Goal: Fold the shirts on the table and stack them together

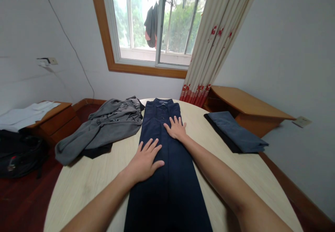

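A dark navy garment [167,169] with a collar and buttons lies lengthwise down the middle of the round table [99,179], its collar at the far end. My left hand [146,160] rests flat on its left side, fingers spread. Farther up, near the right edge of the chest, my right hand [176,128] lies on the fabric with its fingers apart. Neither hand grasps anything. The garment's sides are folded in, and its near end runs out of the bottom of the view.
Rumpled grey clothing [110,123] lies on the table's left, over something black. Folded blue-grey clothing [234,130] is at the right on a black piece. Beyond stand a wooden desk [251,101], a curtain [209,46] and, far left, a wooden cabinet [59,120].
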`<state>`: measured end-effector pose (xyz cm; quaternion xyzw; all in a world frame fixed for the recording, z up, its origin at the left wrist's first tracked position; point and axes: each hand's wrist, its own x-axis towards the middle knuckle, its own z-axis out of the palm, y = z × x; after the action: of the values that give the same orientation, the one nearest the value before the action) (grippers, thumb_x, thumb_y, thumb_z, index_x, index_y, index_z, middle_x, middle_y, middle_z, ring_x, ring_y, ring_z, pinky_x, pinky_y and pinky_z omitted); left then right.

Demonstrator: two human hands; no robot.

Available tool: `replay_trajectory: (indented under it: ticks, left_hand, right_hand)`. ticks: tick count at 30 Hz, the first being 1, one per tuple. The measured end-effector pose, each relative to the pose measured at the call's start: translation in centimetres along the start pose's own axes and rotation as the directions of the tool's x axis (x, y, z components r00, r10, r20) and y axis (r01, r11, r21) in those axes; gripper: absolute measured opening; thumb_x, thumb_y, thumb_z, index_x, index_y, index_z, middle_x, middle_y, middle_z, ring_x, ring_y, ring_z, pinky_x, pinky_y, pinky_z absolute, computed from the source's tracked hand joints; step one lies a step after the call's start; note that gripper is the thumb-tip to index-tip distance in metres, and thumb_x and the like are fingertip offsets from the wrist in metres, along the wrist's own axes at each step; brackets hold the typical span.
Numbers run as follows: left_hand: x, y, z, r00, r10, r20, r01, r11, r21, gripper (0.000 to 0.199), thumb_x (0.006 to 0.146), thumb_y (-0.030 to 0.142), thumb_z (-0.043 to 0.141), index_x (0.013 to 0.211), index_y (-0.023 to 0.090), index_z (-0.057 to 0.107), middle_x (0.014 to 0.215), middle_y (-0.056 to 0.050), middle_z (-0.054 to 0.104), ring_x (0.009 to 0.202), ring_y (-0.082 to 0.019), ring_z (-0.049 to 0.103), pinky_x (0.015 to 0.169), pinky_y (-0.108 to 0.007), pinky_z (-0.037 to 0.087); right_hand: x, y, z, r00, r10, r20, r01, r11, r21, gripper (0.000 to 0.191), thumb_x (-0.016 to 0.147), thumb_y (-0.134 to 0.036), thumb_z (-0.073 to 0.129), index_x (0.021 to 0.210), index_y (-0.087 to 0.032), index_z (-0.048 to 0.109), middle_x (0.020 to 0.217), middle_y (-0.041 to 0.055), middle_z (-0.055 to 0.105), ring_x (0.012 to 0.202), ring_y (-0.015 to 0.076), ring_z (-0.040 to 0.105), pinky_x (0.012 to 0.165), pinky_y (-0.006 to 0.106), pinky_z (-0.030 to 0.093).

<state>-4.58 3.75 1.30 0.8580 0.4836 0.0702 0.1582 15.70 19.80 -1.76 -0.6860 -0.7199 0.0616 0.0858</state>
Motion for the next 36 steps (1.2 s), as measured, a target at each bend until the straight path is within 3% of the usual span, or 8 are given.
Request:
replay_trajectory:
  ticks: [6,10,13,19,25,29,32,36]
  left_hand:
    - [0.6,0.2,0.2,0.999,-0.002,0.035,0.001,1.0,0.009,0.066,0.101,0.055,0.04,0.157,0.021,0.034,0.167,-0.011,0.018,0.155,-0.031,0.01,0.123,-0.06,0.012]
    - [0.8,-0.2,0.8,0.998,0.037,0.046,-0.038,0.999,0.034,0.073,0.097,0.065,0.04,0.157,0.024,0.033,0.166,-0.011,0.018,0.155,-0.032,0.01,0.121,-0.063,0.01]
    - [0.8,-0.7,1.1,0.998,0.044,0.045,-0.046,0.998,0.05,0.075,0.097,0.068,0.039,0.158,0.025,0.031,0.166,-0.011,0.018,0.155,-0.033,0.01,0.121,-0.064,0.009]
    - [0.8,-1.0,1.2,0.998,0.047,0.043,-0.049,0.998,0.046,0.066,0.101,0.06,0.034,0.158,0.027,0.031,0.167,-0.009,0.017,0.155,-0.031,0.01,0.121,-0.062,0.009]
    - [-0.1,-0.7,0.0,0.995,0.027,0.101,-0.034,0.996,0.077,0.07,0.098,0.061,0.041,0.158,0.026,0.03,0.167,-0.01,0.015,0.155,-0.031,0.009,0.121,-0.063,0.007]
    - [-1.0,0.9,-0.5,0.986,0.09,0.139,-0.103,0.991,0.089,0.074,0.096,0.062,0.047,0.158,0.025,0.031,0.167,-0.01,0.015,0.155,-0.031,0.008,0.121,-0.061,0.008]
    - [-1.3,3.2,0.0,0.974,0.194,0.114,-0.202,0.978,0.059,0.065,0.101,0.056,0.041,0.156,0.023,0.034,0.167,-0.01,0.018,0.155,-0.027,0.012,0.123,-0.056,0.01]
    - [-1.5,6.6,1.3,0.925,0.364,0.107,-0.365,0.931,-0.019,0.063,0.101,0.057,0.04,0.153,0.022,0.041,0.165,-0.01,0.026,0.154,-0.028,0.019,0.123,-0.056,0.013]
  right_hand:
    - [2.7,3.1,-1.2,0.998,-0.063,0.004,0.063,0.998,-0.031,0.076,0.1,-0.067,0.021,0.159,-0.02,0.028,0.168,0.0108,0.017,0.154,0.0342,0.01,0.119,0.064,0.01]
    - [1.3,3.1,-1.5,0.996,-0.087,-0.034,0.084,0.994,-0.073,0.071,0.103,-0.06,0.016,0.159,-0.018,0.027,0.167,0.011,0.018,0.155,0.0312,0.009,0.121,0.06,0.004]
    - [-2.8,2.7,-1.6,0.985,-0.169,-0.044,0.165,0.983,-0.083,0.071,0.103,-0.059,0.016,0.159,-0.017,0.03,0.167,0.0106,0.02,0.155,0.0292,0.009,0.123,0.057,0.003]
    - [-14.0,3.6,-2.1,0.96,-0.279,0.038,0.279,0.96,-0.012,0.069,0.104,-0.057,0.018,0.157,-0.017,0.033,0.165,0.0095,0.024,0.155,0.0283,0.014,0.124,0.056,0.007]
    - [-24.3,4.2,-3.0,0.917,-0.387,0.095,0.376,0.92,0.113,0.068,0.102,-0.06,0.031,0.159,-0.023,0.029,0.165,0.0087,0.02,0.155,0.0292,0.014,0.125,0.057,0.008]
    - [-28.6,3.9,-3.5,0.883,-0.448,0.139,0.423,0.889,0.177,0.07,0.1,-0.06,0.037,0.16,-0.025,0.027,0.166,0.007,0.019,0.155,0.0294,0.014,0.125,0.057,0.008]
    - [-27.6,4.6,-3.9,0.898,-0.439,0.04,0.424,0.884,0.197,0.063,0.101,-0.056,0.037,0.156,-0.027,0.037,0.163,0.0062,0.03,0.153,0.0284,0.022,0.125,0.056,0.011]
    - [-20.2,7.3,-4.5,0.931,-0.293,-0.219,0.341,0.911,0.23,0.054,0.103,-0.047,0.033,0.144,-0.021,0.055,0.151,0.0118,0.051,0.142,0.0279,0.043,0.121,0.055,0.024]
